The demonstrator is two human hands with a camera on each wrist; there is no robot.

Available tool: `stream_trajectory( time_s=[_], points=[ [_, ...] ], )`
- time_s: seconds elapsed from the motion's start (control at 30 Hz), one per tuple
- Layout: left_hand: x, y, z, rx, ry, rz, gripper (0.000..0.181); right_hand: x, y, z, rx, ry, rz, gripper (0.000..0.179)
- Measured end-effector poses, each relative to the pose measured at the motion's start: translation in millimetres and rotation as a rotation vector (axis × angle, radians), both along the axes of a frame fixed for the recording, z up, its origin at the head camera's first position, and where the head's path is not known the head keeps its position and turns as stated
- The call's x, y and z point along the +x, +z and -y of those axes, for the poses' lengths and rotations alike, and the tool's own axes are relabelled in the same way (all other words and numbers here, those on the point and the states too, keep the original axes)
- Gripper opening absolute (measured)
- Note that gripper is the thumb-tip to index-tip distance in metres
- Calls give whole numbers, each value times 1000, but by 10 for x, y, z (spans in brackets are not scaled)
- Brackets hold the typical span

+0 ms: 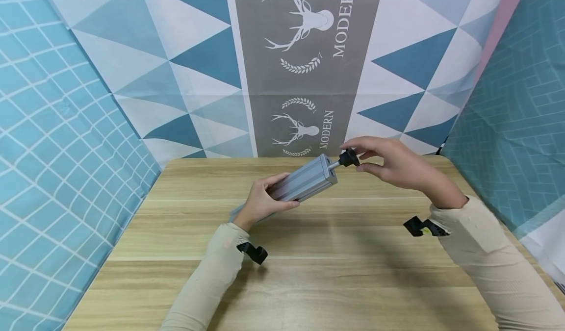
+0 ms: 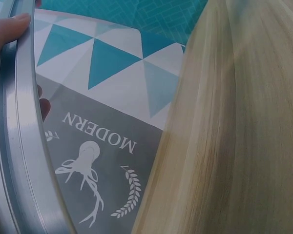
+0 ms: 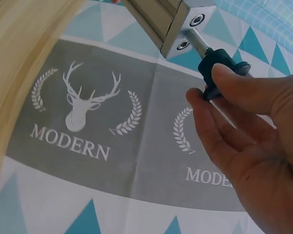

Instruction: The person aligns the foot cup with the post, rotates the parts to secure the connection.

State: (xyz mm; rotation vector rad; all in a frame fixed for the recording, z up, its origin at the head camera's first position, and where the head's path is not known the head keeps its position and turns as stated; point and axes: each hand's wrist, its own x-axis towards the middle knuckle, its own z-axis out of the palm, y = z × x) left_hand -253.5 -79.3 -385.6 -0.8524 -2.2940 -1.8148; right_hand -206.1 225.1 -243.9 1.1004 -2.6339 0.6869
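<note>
Gripping the grey metal profile around its middle, the left hand has its thumb on one side and its fingers on the other, clamped on the bar; I check this in the head view, where the profile (image 1: 304,178) slants up to the right from the left hand (image 1: 261,201). It is in front of the person, over the wooden surface (image 1: 309,292), though I cannot tell whether its lower end touches the wood. In the left wrist view I see the thumb (image 2: 9,31) against the grooved metal and fingertips (image 2: 45,108) showing past the far edge.

At the upper end of the profile, I make out an end plate (image 3: 184,22) with two visible screws. A threaded rod (image 3: 199,43) sticks out of it, carrying a black knob (image 1: 349,157) at its tip. The right hand (image 1: 395,164) pinches that knob, thumb on one side and a fingertip at the other, while I see its remaining fingers loosely bent nearby.

Both arms wear beige sleeves (image 1: 212,279), and I notice a black mount (image 1: 252,253) at each wrist. Behind the surface I have a patterned cloth (image 1: 304,125) with deer heads and the word MODERN, and a blue gridded sheet (image 1: 57,149) along the left.
</note>
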Motion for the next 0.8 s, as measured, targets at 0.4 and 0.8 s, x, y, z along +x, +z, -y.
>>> stream_trajectory(
  time_s=[0.4, 0.8],
  points=[
    [-20, -32, 17, -14, -8, -31, 65, -4, -67, 93, -89, -276, 165, 37],
    [-23, -12, 10, -12, -4, -11, 64, -16, -34, 8, -16, -33, -17, 69]
  ],
)
